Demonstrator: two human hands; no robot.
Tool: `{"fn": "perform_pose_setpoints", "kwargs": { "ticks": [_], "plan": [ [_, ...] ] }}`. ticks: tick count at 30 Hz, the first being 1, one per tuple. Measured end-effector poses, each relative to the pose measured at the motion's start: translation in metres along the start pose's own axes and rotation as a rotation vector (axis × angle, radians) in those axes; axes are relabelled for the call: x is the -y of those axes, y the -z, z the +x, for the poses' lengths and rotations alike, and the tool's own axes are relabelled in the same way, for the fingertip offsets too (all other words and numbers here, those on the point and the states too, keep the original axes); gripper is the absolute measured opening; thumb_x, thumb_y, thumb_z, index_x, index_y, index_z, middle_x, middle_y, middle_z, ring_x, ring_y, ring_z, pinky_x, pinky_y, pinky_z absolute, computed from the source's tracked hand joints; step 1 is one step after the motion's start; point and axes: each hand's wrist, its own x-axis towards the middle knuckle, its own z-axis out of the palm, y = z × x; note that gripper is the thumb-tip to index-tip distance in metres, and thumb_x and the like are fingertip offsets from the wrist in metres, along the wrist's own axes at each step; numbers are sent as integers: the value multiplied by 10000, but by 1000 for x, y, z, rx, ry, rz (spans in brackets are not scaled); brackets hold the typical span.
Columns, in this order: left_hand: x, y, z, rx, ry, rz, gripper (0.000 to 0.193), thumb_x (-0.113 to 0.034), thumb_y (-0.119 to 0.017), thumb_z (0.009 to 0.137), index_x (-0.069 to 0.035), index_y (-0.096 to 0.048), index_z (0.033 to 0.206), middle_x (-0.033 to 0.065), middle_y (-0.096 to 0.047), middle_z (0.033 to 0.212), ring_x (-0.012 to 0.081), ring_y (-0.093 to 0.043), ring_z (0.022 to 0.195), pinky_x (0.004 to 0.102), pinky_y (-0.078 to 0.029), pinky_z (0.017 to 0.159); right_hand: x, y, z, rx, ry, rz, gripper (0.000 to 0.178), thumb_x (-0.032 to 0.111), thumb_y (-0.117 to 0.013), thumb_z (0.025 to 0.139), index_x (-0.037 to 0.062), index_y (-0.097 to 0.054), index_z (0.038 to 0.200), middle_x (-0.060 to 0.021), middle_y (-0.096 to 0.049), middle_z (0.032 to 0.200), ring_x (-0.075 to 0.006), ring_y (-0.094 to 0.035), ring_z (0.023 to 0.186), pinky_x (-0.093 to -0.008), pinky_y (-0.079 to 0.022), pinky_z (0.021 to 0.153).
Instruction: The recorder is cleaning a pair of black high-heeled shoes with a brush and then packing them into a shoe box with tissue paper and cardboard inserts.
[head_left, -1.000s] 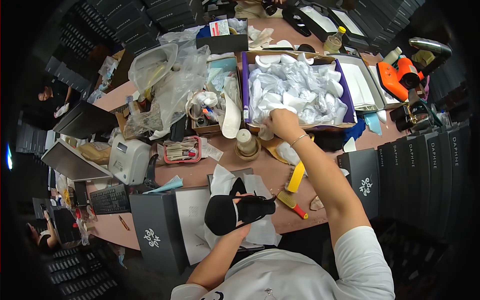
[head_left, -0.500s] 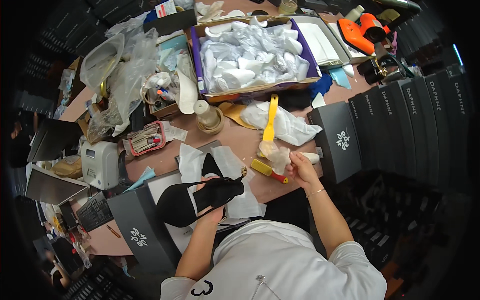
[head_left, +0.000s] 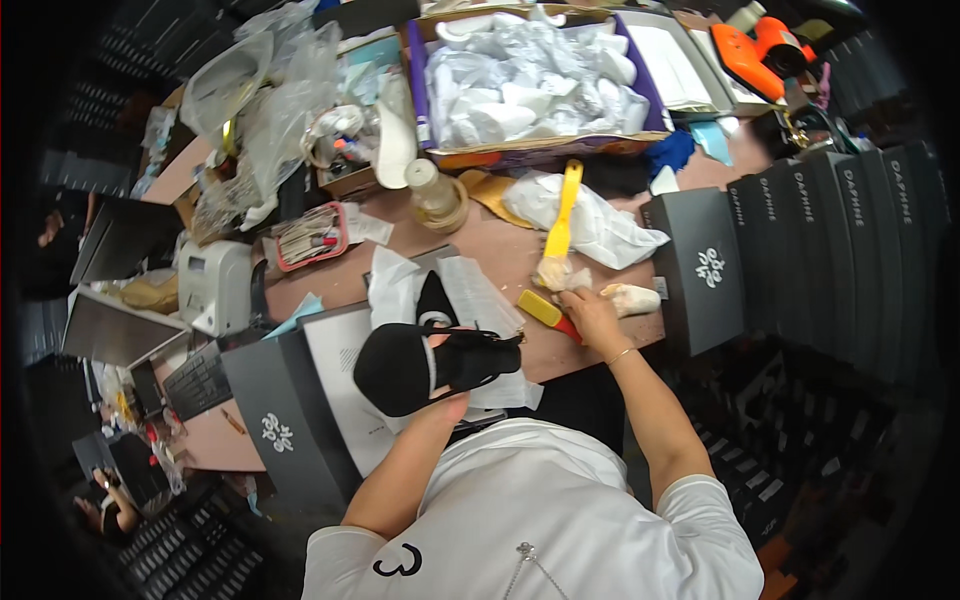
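Note:
My left hand [head_left: 452, 408] grips a black strappy shoe [head_left: 390, 370] above an open box lined with white paper. Behind it a second black shoe [head_left: 433, 297] lies partly covered between sheets of tissue paper [head_left: 478, 290]. My right hand [head_left: 592, 320] rests low over the table, fingers curled beside a crumpled pale cloth [head_left: 560, 275] and the red handle of a yellow-headed brush [head_left: 541, 308]; what is under the fingertips is hidden. A yellow brush [head_left: 566, 205] lies just beyond the cloth. Right of the hand is a pale wrapped roll [head_left: 632, 299].
A purple-edged box [head_left: 415, 90] of white shoe inserts stands at the back. A grey shoebox [head_left: 693, 270] and a row of dark boxes [head_left: 810, 240] line the right. At left are a white printer [head_left: 215, 285], a red basket [head_left: 310, 238] and a grey box lid [head_left: 285, 420].
My right hand has come down toward the brush handle, away from the raised cloth. The black shoe in my left hand has turned and shifted right. The view has tilted slightly.

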Motion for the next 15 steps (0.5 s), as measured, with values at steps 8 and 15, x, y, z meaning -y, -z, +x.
{"fn": "perform_pose_setpoints", "kwargs": {
  "ticks": [8, 15],
  "plan": [
    [-4, 19, -3, -64, -34, 115, 401, -368, -371, 1015, -47, -610, 984, 75, -651, 930, 182, -628, 877, 317, -502, 851, 47, 78, 8, -394, 86, 20, 127, 54, -664, 756, 58, -547, 803, -125, -629, 1018, -280, -610, 981, -374, -492, 790],
    [-11, -2, -14, -69, -18, 246, 487, -440, -364, 1010, -36, -623, 929, 85, -663, 886, 185, -636, 828, 310, -512, 791, 61, 81, 17, -131, -299, 1575, 137, 5, -529, 904, 17, -488, 1034, -115, -654, 983, -184, -654, 886, -290, -495, 824]
  ]
}}
